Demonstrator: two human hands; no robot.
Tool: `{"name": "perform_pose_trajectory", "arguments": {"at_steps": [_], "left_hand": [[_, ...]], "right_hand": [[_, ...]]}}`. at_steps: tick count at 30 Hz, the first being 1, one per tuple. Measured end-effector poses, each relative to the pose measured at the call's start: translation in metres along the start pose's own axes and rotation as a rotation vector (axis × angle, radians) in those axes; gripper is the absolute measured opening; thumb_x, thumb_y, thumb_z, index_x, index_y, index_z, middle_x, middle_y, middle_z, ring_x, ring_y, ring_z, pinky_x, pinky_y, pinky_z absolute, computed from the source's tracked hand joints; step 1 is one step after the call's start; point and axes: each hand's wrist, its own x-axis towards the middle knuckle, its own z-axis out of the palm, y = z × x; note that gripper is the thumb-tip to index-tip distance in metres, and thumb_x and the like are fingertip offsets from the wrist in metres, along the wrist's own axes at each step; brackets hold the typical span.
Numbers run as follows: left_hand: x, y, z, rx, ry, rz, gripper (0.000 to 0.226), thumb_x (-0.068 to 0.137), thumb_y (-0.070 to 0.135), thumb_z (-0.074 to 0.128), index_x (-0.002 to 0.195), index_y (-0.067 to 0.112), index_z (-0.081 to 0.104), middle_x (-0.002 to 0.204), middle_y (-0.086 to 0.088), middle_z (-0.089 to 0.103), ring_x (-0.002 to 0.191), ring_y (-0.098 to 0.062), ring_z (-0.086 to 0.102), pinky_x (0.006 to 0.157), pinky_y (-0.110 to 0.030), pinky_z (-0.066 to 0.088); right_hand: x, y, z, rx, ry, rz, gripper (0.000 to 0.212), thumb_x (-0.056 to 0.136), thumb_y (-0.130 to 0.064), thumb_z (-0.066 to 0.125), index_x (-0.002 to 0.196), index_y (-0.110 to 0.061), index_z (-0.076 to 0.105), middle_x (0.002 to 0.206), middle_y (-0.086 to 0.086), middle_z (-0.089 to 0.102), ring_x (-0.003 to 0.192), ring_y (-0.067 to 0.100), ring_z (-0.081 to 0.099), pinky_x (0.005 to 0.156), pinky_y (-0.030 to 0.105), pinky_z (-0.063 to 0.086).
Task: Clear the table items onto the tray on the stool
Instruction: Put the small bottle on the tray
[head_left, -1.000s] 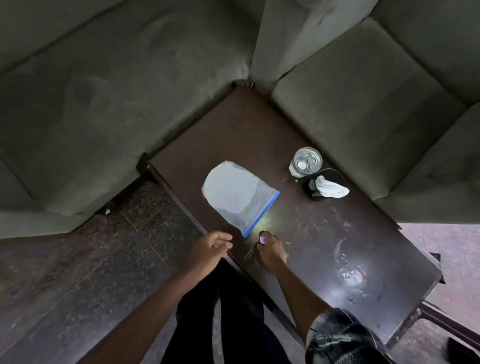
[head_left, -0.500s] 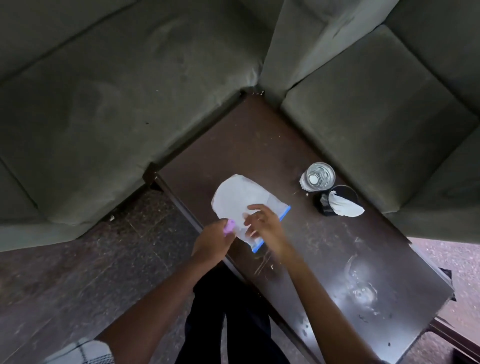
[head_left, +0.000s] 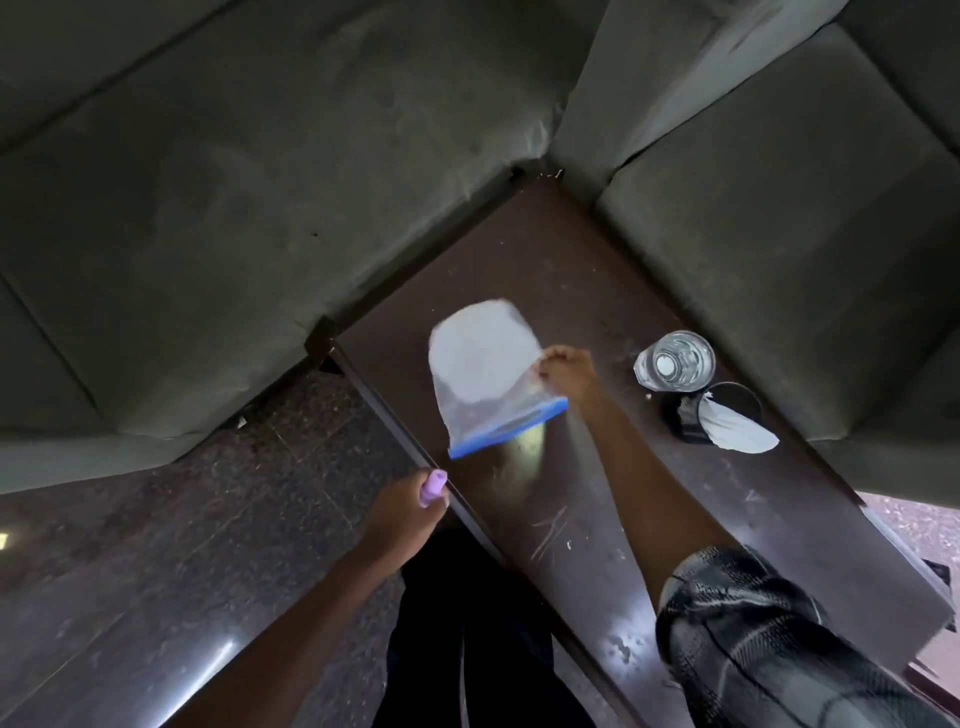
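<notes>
Two things now sit in my grip: my left hand (head_left: 402, 519) has closed its fingers round the small purple piece (head_left: 433, 486); my right hand (head_left: 567, 370) has just pinched the plastic bag (head_left: 483, 364) off the table (head_left: 597, 291) (tray unseen).

A grey-green sofa (head_left: 208, 234) wraps around the far corner of the table (head_left: 519, 249) in front of me, one run of cushions along its left edge and another (head_left: 779, 218) along its far right edge. Dark speckled stone floor (head_left: 156, 545) fills the lower left, with a small pale scrap (head_left: 241, 422) by the sofa's base. My dark trousers (head_left: 467, 649) stand at the near edge.
</notes>
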Motion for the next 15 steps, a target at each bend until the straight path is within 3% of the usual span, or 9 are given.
{"name": "perform_pose_trajectory", "arguments": {"at_steps": [4, 7, 10, 12, 15], "left_hand": [[0.003, 0.000, 0.000, -0.012, 0.017, -0.018, 0.025, 0.090, 0.020, 0.056, 0.114, 0.015, 0.063, 0.103, -0.002, 0.071, 0.098, -0.018, 0.065, 0.082, -0.023, 0.044], [0.003, -0.003, 0.002, -0.032, 0.017, -0.042, 0.024, 0.090, 0.022, 0.057, 0.112, 0.018, 0.064, 0.094, 0.004, 0.067, 0.092, -0.013, 0.063, 0.078, -0.019, 0.040], [0.003, -0.008, 0.005, -0.034, -0.033, -0.050, 0.025, 0.089, 0.022, 0.056, 0.114, 0.019, 0.063, 0.097, 0.002, 0.069, 0.095, -0.015, 0.065, 0.084, -0.024, 0.046], [0.002, -0.008, 0.006, -0.004, -0.056, -0.060, 0.027, 0.090, 0.023, 0.056, 0.116, 0.019, 0.061, 0.103, -0.001, 0.071, 0.099, -0.018, 0.065, 0.085, -0.025, 0.045], [0.001, -0.010, 0.008, 0.008, -0.063, -0.070, 0.028, 0.090, 0.024, 0.055, 0.117, 0.019, 0.061, 0.105, -0.003, 0.071, 0.098, -0.018, 0.065, 0.082, -0.024, 0.044]], "right_hand": [[0.023, -0.011, 0.001, 0.192, 0.077, 0.061, 0.030, 0.077, 0.009, 0.057, 0.059, -0.016, 0.055, 0.030, -0.011, 0.051, 0.028, -0.003, 0.046, 0.038, 0.016, 0.042], [0.024, -0.010, -0.001, 0.287, 0.001, 0.128, 0.018, 0.080, 0.005, 0.056, 0.079, -0.009, 0.066, 0.055, -0.003, 0.067, 0.056, 0.012, 0.061, 0.048, 0.021, 0.047], [0.020, 0.002, 0.001, 0.113, -0.037, 0.076, 0.028, 0.086, 0.000, 0.048, 0.107, -0.004, 0.067, 0.090, 0.009, 0.065, 0.071, 0.017, 0.060, 0.049, 0.016, 0.047], [0.020, 0.016, 0.006, -0.115, -0.001, -0.043, 0.035, 0.084, 0.004, 0.044, 0.108, -0.005, 0.068, 0.098, 0.010, 0.066, 0.081, 0.018, 0.062, 0.060, 0.015, 0.044], [0.026, 0.038, 0.017, -0.265, 0.006, -0.120, 0.039, 0.076, 0.008, 0.047, 0.103, -0.006, 0.070, 0.101, 0.015, 0.067, 0.092, 0.023, 0.062, 0.082, 0.029, 0.048]]}}
